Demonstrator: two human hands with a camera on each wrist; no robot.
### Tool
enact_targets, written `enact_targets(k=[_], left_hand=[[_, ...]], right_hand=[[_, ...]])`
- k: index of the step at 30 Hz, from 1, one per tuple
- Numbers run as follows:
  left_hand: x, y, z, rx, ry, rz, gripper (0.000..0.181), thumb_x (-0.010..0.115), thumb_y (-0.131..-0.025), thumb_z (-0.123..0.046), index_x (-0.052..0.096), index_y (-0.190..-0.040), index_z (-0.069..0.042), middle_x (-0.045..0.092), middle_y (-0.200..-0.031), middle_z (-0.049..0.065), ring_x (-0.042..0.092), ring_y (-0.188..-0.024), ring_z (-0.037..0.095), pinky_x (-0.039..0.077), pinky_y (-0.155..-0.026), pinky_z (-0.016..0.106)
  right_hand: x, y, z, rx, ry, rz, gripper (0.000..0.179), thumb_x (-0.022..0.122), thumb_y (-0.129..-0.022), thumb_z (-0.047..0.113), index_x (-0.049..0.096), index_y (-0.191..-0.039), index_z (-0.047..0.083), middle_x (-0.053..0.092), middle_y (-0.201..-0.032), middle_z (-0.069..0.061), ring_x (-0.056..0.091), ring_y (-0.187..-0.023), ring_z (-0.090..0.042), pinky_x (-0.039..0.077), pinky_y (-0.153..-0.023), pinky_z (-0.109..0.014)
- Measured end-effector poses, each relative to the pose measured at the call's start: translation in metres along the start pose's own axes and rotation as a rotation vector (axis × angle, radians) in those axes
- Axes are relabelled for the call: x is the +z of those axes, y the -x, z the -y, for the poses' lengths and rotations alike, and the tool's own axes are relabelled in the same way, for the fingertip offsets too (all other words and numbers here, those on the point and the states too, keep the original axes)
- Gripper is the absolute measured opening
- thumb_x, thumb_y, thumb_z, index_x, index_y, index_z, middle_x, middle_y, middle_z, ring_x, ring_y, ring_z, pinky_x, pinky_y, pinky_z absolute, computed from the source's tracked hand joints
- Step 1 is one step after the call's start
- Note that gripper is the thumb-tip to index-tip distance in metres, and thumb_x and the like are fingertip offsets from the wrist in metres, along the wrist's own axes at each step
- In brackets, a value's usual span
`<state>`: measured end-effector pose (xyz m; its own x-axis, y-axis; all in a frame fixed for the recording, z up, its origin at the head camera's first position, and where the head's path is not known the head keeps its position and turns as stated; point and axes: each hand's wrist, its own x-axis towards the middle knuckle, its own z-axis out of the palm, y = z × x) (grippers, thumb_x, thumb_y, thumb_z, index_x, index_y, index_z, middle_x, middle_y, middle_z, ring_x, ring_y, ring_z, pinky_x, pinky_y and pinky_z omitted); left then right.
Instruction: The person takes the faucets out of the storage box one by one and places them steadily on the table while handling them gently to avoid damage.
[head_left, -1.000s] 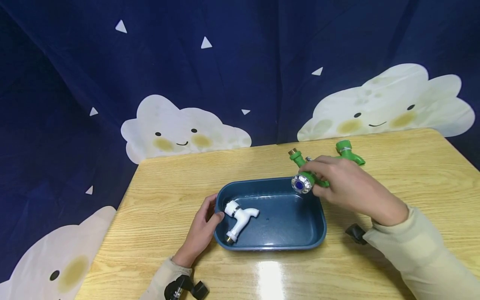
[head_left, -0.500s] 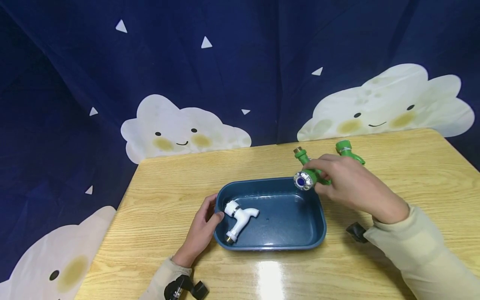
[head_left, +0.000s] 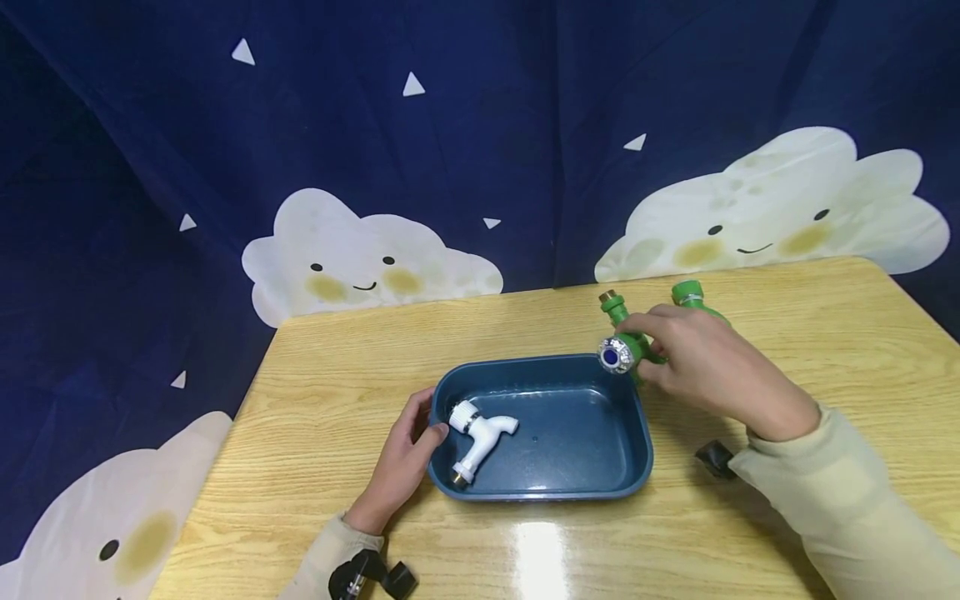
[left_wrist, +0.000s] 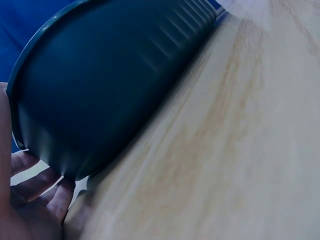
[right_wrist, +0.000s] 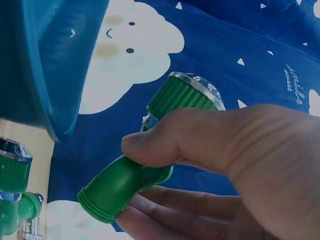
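My right hand (head_left: 697, 358) pinches a green tap (head_left: 617, 354) with a silver, blue-centred knob and a brass threaded end, over the far right corner of a dark blue plastic tub (head_left: 540, 497). The right wrist view shows my thumb on the body of this green tap (right_wrist: 115, 187), with fingers beneath its spout. My left hand (head_left: 405, 458) grips the tub's left end, thumb at the rim and fingers outside against the wall. In the tub's left part lies a white tap (head_left: 483, 437), brass end toward me.
Behind my right hand a second green tap (head_left: 687, 292) lies on the wooden table (head_left: 337, 358), partly hidden by that hand. A dark blue curtain (head_left: 480, 150) with clouds and triangles hangs behind the table's far edge.
My right hand has shifted slightly right and away from me with the green tap, covering more of the second green tap. My left hand, the tub and the white tap stay put.
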<state>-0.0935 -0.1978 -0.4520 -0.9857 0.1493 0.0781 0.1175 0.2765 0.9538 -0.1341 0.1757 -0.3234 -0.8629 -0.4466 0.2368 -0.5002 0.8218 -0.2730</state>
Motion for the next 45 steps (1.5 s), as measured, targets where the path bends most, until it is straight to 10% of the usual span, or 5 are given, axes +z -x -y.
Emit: enact_targets(k=[45], left_hand=[[-0.001,-0.001,0.004,0.021,-0.008,0.002,0.048,0.054,-0.100,-0.007,0.051,-0.147,-0.013,0.060,-0.142,0.015,0.058,-0.126,0.025,0.050,-0.100,0.022]], right_hand=[[0.006,-0.009,-0.029,0.190,0.018,0.153,0.044,0.080,-0.081,0.014,0.073,-0.124,0.007,0.074,-0.107,-0.015,0.057,-0.077,-0.024,0.039,-0.058,-0.031]])
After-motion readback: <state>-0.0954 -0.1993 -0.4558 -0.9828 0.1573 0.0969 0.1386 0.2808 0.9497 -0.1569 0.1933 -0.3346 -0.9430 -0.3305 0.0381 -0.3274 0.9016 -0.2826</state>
